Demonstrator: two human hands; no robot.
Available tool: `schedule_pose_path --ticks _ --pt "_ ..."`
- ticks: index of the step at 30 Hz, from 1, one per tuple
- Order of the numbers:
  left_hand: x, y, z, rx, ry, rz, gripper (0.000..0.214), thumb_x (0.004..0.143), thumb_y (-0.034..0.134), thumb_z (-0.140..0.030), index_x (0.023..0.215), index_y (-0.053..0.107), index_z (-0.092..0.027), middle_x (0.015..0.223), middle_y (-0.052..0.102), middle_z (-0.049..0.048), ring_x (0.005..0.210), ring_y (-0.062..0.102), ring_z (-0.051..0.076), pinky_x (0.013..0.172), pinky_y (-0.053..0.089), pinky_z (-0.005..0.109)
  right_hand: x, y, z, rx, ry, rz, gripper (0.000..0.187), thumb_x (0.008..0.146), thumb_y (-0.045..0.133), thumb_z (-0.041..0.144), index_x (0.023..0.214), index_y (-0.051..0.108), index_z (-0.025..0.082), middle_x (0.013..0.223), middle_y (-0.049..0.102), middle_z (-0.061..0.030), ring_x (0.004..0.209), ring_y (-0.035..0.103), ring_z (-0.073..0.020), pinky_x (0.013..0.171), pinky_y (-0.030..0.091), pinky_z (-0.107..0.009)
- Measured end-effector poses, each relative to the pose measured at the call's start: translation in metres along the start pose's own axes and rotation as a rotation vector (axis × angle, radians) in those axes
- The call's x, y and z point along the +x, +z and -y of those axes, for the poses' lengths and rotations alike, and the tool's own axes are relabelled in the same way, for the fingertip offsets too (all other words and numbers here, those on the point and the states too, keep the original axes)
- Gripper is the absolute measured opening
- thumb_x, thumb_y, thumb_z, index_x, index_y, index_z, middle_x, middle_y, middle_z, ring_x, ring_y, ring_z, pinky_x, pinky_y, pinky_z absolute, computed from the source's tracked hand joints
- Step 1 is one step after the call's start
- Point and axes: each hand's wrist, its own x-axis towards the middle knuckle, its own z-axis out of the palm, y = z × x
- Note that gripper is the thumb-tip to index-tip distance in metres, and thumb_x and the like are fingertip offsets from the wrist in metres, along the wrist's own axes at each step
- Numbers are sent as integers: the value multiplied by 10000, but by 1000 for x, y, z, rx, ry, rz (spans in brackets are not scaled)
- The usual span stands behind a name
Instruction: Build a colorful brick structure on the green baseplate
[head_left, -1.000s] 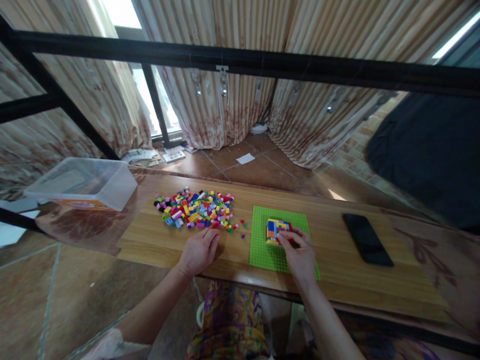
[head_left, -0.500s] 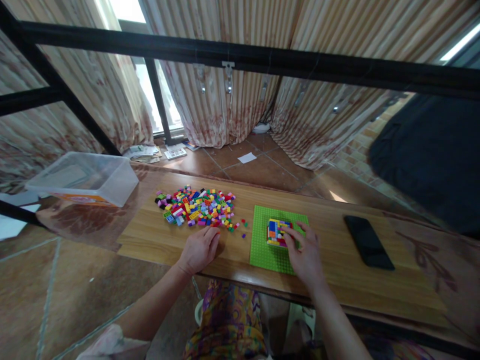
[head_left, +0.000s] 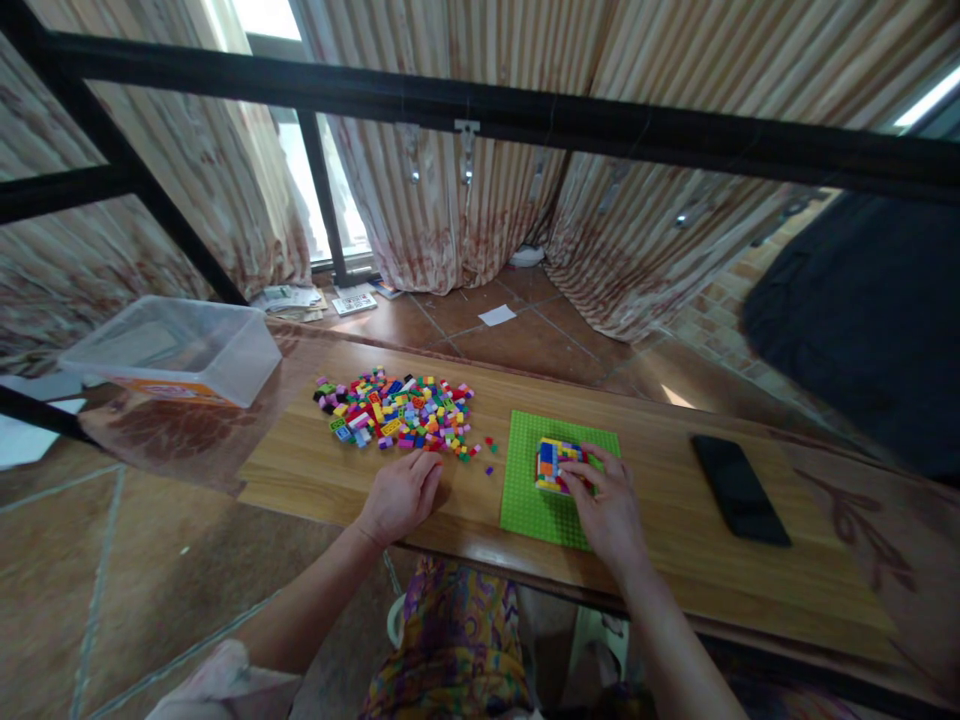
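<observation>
A green baseplate (head_left: pixel 534 495) lies on the wooden table (head_left: pixel 675 540) in front of me. A small multicoloured brick block (head_left: pixel 553 461) stands on it. My right hand (head_left: pixel 606 502) rests over the plate with its fingers spread, the fingertips touching the block's right side. My left hand (head_left: pixel 401 494) lies flat on the table, fingers together and stretched, just below a heap of loose coloured bricks (head_left: pixel 397 417). Nothing shows in either hand.
A clear plastic tub (head_left: pixel 176 349) stands at the table's far left. A black phone (head_left: pixel 739 489) lies to the right of the plate. A black metal frame bar (head_left: pixel 525 110) crosses above. Curtains and a tiled floor lie beyond.
My right hand has slid from the block's lower right to its right side and spread its fingers over the plate. The left hand has stayed put. The view has tilted slightly.
</observation>
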Motion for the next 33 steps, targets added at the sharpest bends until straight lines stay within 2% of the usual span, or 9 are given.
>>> schedule_pose_path --ticks 9,15,18,24,33 --pt "0 0 1 14 13 -5 196 947 373 -256 932 553 -183 817 612 44 748 592 154 686 462 268 7 -4 1 32 -30 92 258 853 548 420 786 742 264 1054 652 -60 1012 535 -249 925 422 -475" --pt "1 -2 -1 6 7 13 194 945 372 -253 912 550 -182 813 608 46 743 588 157 686 458 268 9 -5 0 82 51 83 233 805 606 439 832 746 255 1062 675 -65 999 580 -245 929 424 -470" --pt "1 -2 -1 9 1 16 198 944 373 -258 914 554 -181 812 609 48 744 587 162 683 458 271 7 -8 2 83 55 58 249 826 581 428 878 741 244 1060 672 -77 988 592 -241 912 437 -462" --pt "0 -1 -1 -8 -6 10 201 940 381 -262 926 563 -179 820 614 52 749 592 164 685 464 273 -12 -9 8 -54 -67 -35 251 888 496 322 934 730 243 1093 654 -86 1019 550 -236 905 439 -448" --pt "0 0 1 -15 9 -15 177 935 397 -256 927 559 -186 825 621 49 758 603 157 695 473 266 -22 0 8 -181 -137 -32 276 883 465 223 970 725 253 1128 633 -83 1042 512 -242 891 438 -441"
